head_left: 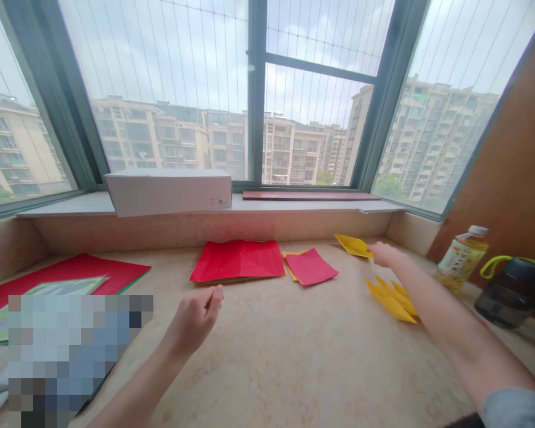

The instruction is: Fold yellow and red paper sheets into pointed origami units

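Observation:
My right hand (384, 254) reaches out to the far right of the counter, its fingers closed on the near end of a yellow folded paper piece (353, 245). Nearer to me, partly behind my right forearm, lie several more yellow folded paper pieces (392, 299) in a cluster. My left hand (200, 315) is curled with the thumb against the fingers, and nothing shows in it. Just beyond it lies a stack of red paper (238, 261) with yellow beneath. To its right sits a smaller red paper square (312, 266) over yellow sheets.
A white box (169, 193) stands on the window sill. Red sheets (125, 270) and a pale green packet lie at left, beside a blurred-out area. At right stand a drink bottle (461, 260) and a dark container (515, 294) with a yellow-green strap.

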Tool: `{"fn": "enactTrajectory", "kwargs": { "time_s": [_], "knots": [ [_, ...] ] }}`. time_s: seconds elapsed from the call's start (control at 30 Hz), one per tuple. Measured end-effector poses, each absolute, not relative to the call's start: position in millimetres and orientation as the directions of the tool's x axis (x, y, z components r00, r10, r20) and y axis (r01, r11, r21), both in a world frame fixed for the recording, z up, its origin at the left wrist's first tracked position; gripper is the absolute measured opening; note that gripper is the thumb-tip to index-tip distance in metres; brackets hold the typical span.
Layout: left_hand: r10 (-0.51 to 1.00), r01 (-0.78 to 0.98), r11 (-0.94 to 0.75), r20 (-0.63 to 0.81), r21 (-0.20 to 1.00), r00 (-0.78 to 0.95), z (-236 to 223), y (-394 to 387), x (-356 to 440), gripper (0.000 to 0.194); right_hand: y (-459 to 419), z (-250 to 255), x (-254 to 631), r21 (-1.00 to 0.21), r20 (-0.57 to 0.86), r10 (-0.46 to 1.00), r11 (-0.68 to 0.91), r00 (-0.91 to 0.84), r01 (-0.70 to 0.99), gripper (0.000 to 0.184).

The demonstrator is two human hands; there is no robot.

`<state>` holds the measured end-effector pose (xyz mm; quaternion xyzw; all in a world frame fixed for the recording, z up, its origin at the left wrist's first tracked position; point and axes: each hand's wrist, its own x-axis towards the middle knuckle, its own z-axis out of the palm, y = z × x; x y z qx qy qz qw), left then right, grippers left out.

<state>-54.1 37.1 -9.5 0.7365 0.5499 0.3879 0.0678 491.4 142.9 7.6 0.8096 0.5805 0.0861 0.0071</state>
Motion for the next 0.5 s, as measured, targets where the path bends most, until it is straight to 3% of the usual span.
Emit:
{"fn": "enactTrajectory", "kwargs": {
  "time_s": [0.13, 0.5],
  "knots": [
    [0.885, 0.762, -0.354, 0.457, 0.542, 0.086, -10, 37, -52, 0.047, 147, -3, 524, 0.12, -0.013, 0.967, -0.25, 0.253, 0.961, 0.03],
    [0.941, 0.783, -0.19, 0.337, 0.592, -0.026, -10, 44, -60, 0.047, 177, -10, 548, 0.018, -0.011, 0.96, -0.281, 0.281, 0.96, 0.03]
  ]
}}
